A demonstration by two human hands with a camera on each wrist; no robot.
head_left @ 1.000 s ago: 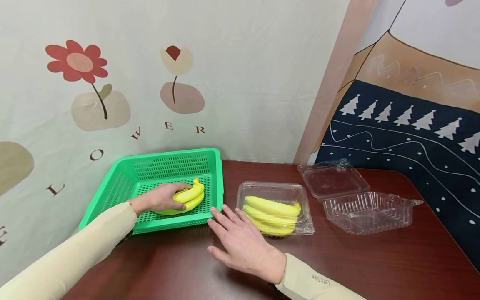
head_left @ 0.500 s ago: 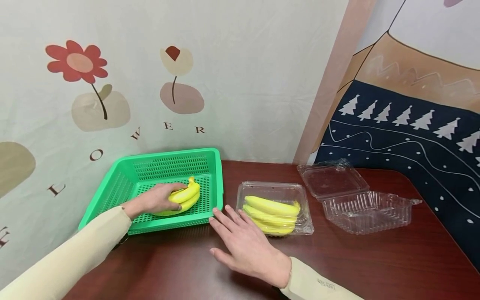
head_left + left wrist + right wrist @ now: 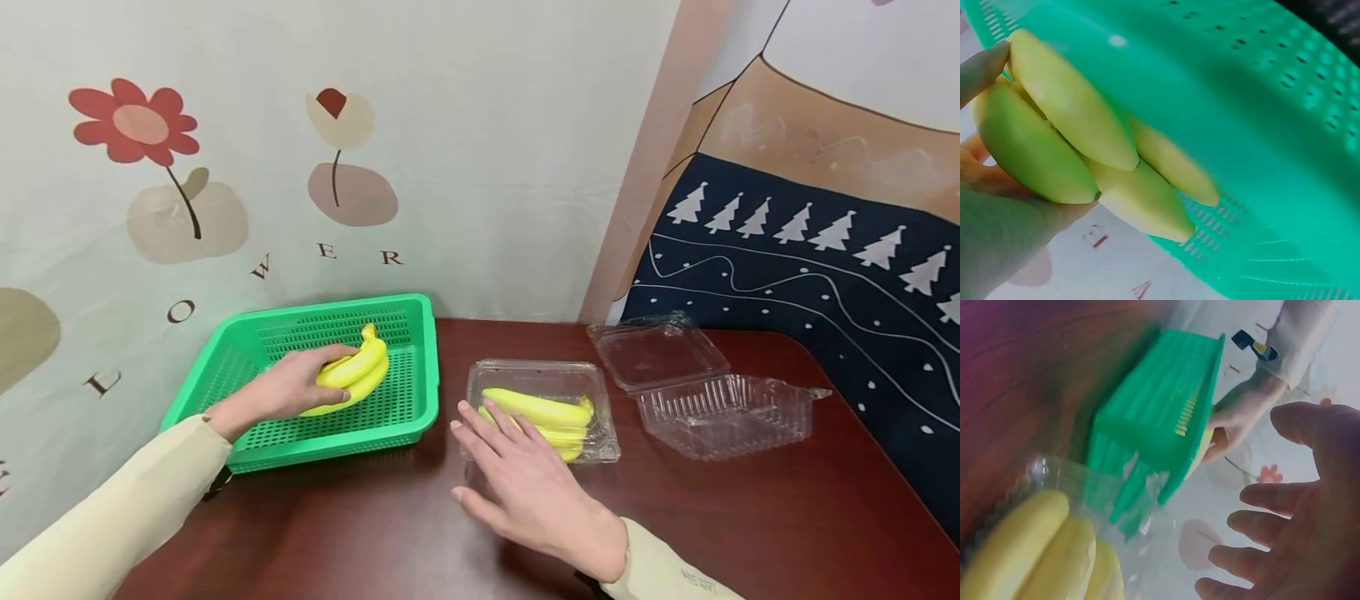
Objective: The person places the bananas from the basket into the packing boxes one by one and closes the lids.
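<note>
From afar I log one left hand [image 3: 288, 383] gripping a banana bunch [image 3: 358, 367] within a green basket [image 3: 431, 358]; one right hand [image 3: 532, 487], fingers spread, near a clear box [image 3: 536, 372] of bananas [image 3: 543, 407].

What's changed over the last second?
The left hand, gripping the banana bunch throughout, has moved it up and leftward in the head view, apparently lifting it. The right hand has shifted right, away from the green basket, toward the closed container. The green basket, closed container and open container stayed put.
</note>
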